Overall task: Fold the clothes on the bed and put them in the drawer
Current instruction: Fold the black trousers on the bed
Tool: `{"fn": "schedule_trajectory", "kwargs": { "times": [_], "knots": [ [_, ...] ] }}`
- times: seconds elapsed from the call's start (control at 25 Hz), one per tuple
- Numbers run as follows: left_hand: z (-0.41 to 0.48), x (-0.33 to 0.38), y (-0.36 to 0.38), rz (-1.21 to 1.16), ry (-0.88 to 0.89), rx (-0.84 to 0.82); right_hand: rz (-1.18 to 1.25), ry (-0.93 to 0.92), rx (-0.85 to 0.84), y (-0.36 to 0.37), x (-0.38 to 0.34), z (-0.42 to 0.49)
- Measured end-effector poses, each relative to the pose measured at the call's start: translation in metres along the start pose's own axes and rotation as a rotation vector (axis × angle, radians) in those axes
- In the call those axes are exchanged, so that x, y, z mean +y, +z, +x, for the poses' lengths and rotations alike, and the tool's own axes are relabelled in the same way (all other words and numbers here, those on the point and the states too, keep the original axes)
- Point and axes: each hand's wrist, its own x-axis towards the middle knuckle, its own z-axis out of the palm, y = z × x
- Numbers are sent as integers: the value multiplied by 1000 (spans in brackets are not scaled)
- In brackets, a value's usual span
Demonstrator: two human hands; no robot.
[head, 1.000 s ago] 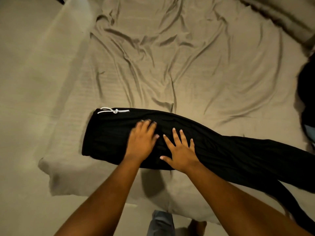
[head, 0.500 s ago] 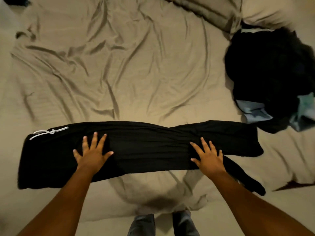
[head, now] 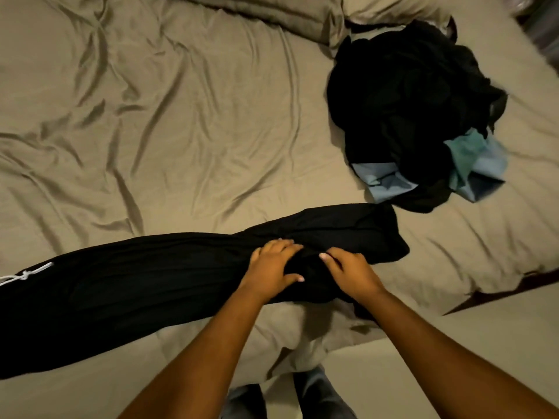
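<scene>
At the near edge of the bed (head: 181,116), both forearms reach in and the hands meet on the leg half of the black pants (head: 151,282). Half a second ago they lay flat and far apart, the left near the waist and the right near the cuffs. Now the left hand (head: 272,267) and the right hand (head: 352,273) sit just beside each other with a raised bunch of cloth between them. The left fingers (head: 281,246) bend over that bunch with the thumb spread below it, grasping the fabric. The right fingers (head: 329,256) curl into the same fold and grip it.

The pants lie stretched across the near side of the bed, slanting up toward the right. Their waist end runs off the left edge of the view, and the white drawstring (head: 27,273) lies on top there. The cloth is smooth along the left and creased around the hands.

Farther right, a pile of clothes (head: 408,110), mostly black, sits just beyond the cuffs with a light blue garment (head: 384,179) showing at its near side. A pillow (head: 272,10) lies at the far edge.
</scene>
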Motion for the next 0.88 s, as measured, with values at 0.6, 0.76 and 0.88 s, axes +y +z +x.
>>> {"fn": "schedule_trajectory", "kwargs": {
  "times": [0.6, 0.76, 0.88],
  "knots": [
    [-29, 41, -9, -303, -54, 184, 781, 234, -552, -52, -68, 30],
    [-15, 64, -3, -703, -351, 355, 814, 324, -406, -60, -41, 42],
    [-1, 75, -6, -789, -450, 367, 222, 510, 87, -65, 35, 53]
  ]
}}
